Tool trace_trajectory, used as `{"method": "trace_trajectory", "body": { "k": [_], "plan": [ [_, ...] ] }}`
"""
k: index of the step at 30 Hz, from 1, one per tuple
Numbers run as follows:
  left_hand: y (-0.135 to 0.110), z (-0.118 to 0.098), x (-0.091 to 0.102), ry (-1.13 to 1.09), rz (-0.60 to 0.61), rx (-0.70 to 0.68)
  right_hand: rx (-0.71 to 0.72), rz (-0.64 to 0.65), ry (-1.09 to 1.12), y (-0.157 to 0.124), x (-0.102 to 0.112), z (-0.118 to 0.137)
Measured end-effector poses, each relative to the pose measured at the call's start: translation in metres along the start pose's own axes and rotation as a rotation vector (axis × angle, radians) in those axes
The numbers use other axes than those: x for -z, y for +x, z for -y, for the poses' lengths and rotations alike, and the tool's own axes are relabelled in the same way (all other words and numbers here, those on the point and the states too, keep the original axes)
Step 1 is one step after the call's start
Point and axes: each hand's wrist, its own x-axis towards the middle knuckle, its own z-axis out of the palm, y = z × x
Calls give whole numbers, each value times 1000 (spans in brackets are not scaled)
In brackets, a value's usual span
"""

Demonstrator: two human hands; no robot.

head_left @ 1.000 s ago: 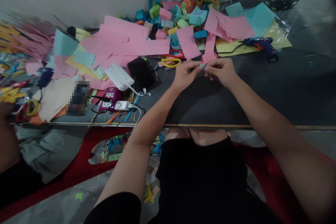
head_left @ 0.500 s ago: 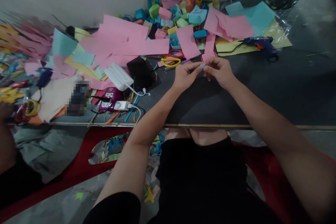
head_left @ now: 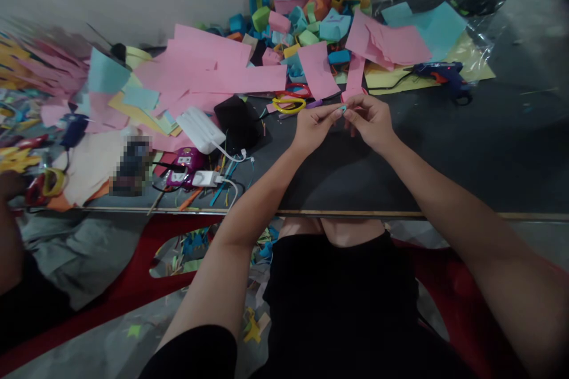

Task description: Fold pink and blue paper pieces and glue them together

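Both hands meet above the dark table, fingertip to fingertip, around a tiny light-blue piece [head_left: 342,109] that looks like paper. My left hand [head_left: 315,125] pinches it from the left between thumb and forefinger. From the other side my right hand [head_left: 372,121] pinches the same piece, its other fingers curled. Most of the piece is covered by the fingertips. Just behind the right hand lies a round pink item [head_left: 354,95], partly hidden. Scissors with yellow handles [head_left: 288,106] and a purple pen-like stick [head_left: 314,104] rest beyond the left hand.
Pink paper sheets [head_left: 208,71] and folded paper pieces [head_left: 306,21] cover the table's back. A glue gun [head_left: 444,74] lies at right. On the left are a white power bank [head_left: 201,130], a purple power strip [head_left: 189,160] and a co-worker's arm [head_left: 9,231].
My fingers have shifted slightly around the light-blue piece, which both hands still pinch. Nothing else on the table has visibly moved.
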Motion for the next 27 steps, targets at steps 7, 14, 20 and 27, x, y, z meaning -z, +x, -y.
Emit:
{"method": "trace_trajectory", "body": {
  "k": [7,14,20,27],
  "plan": [
    [0,-2,2,4,29,6,33,-46,-58,-4,4,5],
    [-1,-5,2,13,37,-5,61,-83,-138,-7,5,7],
    [0,-5,5,33,52,-7,45,-51,-71,-2,8,5],
    [-1,-7,6,11,95,-28,52,-105,-53,-12,2,12]
  ]
}}
